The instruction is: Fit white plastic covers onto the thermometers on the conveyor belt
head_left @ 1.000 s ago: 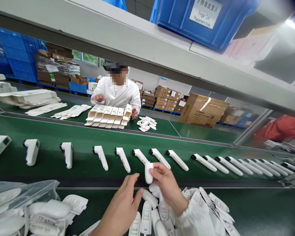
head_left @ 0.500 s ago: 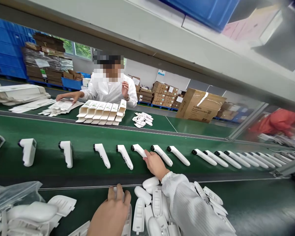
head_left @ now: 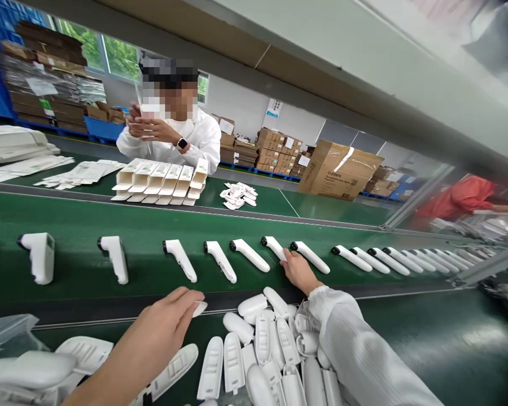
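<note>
My right hand (head_left: 301, 272) reaches onto the green belt, its fingers closed on the lower handle of a white infrared thermometer (head_left: 273, 246). That thermometer has a black front end and still lies in the row. Between the fingers and thumb of my left hand (head_left: 165, 321) is a white plastic cover (head_left: 200, 308), mostly hidden by the hand, at the belt's near edge. Below my hands lies a heap of loose white covers (head_left: 262, 335). Another thermometer (head_left: 250, 255) lies just left of my right hand, and one more (head_left: 310, 257) just beyond it.
A clear plastic bag (head_left: 14, 332) with white parts lies at lower left. Across the belt, a co-worker (head_left: 173, 129) in white stands behind open small boxes (head_left: 165, 180) and a pile of small white pieces (head_left: 238, 195). A grey shelf beam (head_left: 322, 73) crosses overhead.
My right hand has moved from one thermometer to the neighbouring one on the right. My left hand has risen from the covers with one in its fingers. The co-worker's hands have lifted together.
</note>
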The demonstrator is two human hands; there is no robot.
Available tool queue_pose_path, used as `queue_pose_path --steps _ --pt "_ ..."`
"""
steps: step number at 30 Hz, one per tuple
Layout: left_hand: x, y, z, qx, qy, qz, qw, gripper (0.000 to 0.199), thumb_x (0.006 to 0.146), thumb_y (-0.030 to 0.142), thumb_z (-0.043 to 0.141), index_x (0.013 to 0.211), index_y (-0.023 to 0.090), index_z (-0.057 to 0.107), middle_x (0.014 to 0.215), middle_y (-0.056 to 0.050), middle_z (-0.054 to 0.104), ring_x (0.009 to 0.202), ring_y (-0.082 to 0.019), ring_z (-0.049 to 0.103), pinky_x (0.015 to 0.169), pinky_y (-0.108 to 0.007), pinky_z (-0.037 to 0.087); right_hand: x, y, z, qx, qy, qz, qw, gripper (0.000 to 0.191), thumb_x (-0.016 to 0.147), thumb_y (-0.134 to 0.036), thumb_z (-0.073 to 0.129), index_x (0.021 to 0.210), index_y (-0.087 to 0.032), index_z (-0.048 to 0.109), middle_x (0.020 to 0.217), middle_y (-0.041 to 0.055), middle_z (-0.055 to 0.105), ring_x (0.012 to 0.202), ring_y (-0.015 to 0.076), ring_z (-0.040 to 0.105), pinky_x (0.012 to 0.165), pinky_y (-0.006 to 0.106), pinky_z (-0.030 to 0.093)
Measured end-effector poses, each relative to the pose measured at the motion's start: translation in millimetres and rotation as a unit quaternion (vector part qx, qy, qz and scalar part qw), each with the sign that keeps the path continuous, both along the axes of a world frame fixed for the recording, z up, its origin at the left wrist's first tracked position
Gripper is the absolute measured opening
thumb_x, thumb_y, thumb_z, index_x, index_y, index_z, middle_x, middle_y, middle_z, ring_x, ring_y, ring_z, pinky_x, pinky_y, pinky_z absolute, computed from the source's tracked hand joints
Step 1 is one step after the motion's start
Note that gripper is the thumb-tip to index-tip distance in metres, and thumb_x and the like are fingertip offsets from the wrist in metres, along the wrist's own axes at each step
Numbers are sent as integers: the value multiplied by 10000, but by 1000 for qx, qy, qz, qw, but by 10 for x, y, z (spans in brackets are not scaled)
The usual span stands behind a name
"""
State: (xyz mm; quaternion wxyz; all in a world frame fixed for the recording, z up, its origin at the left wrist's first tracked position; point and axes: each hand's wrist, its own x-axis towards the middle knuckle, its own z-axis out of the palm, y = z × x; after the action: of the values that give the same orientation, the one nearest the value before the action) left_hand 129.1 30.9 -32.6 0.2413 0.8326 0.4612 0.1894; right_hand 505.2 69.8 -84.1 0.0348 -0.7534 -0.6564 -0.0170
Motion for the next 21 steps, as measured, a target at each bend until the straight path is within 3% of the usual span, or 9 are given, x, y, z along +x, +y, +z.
queue_pose_path --steps 3,5,6,7,9,11,12,17,21 --pt "52 -29 176 -53 -71 -2 996 367 999 422 337 1034 275 672 1063 -10 669 719 -132 641 657 -212 520 -123 -46 215 32 13 -1 999 450 989 -218 535 1402 -50 474 1224 234 565 1147 360 520 950 432 409" --pt "71 -64 211 -53 -108 -31 992 326 1000 406 370 997 271 667 1037 -3 666 747 -127 632 657 -195 509 -342 -188 419 89 109 33 990 453 1009 -308 522 1411 -101 497 1366 207 488 1254 366 437 1027 471 357" --pt "80 -81 204 -33 -127 -59 990 298 1003 367 380 985 263 658 1033 -3 662 800 -126 634 693 -187 506 -492 -281 522 112 205 71 970 439 1020 -356 503 1401 -139 523 1377 171 495 1258 337 442 1050 457 346" --pt "90 -97 184 0 -144 -94 985 273 1005 312 383 980 253 648 1032 -5 659 861 -124 634 739 -179 501 -660 -378 619 86 327 128 932 426 1029 -427 479 1369 -187 568 1335 127 544 1217 296 493 1028 419 382" --pt "115 -125 132 89 -147 -164 971 255 998 198 377 994 238 630 1026 -4 657 929 -116 625 810 -175 487 -1001 -552 775 -70 522 217 822 465 973 -563 533 1247 -213 673 1118 83 655 987 249 610 868 363 479" --pt "139 -152 91 185 -108 -205 955 280 984 120 367 997 230 624 980 -1 663 898 -118 620 831 -201 491 -1272 -656 867 -172 613 240 733 459 889 -579 654 1145 -205 727 895 39 664 777 187 597 739 305 480" --pt "146 -167 81 221 -80 -208 949 289 978 99 365 984 225 625 952 -1 663 877 -126 617 828 -220 498 -1363 -678 890 -202 640 233 703 445 844 -559 716 1102 -198 742 826 21 646 720 163 570 698 282 467" --pt "85 -238 126 332 3 -164 929 354 939 14 312 959 198 613 922 -14 673 878 -159 635 758 -254 521 -1459 -627 845 -274 696 171 641 389 730 -451 844 996 -179 759 824 16 631 728 136 547 674 242 452" --pt "30 -281 156 424 41 -172 888 358 926 12 328 1053 188 613 1029 -24 711 991 -186 651 882 -285 521 -1422 -587 763 -311 716 144 608 394 673 -379 886 976 -163 757 791 8 624 693 115 539 631 206 440"
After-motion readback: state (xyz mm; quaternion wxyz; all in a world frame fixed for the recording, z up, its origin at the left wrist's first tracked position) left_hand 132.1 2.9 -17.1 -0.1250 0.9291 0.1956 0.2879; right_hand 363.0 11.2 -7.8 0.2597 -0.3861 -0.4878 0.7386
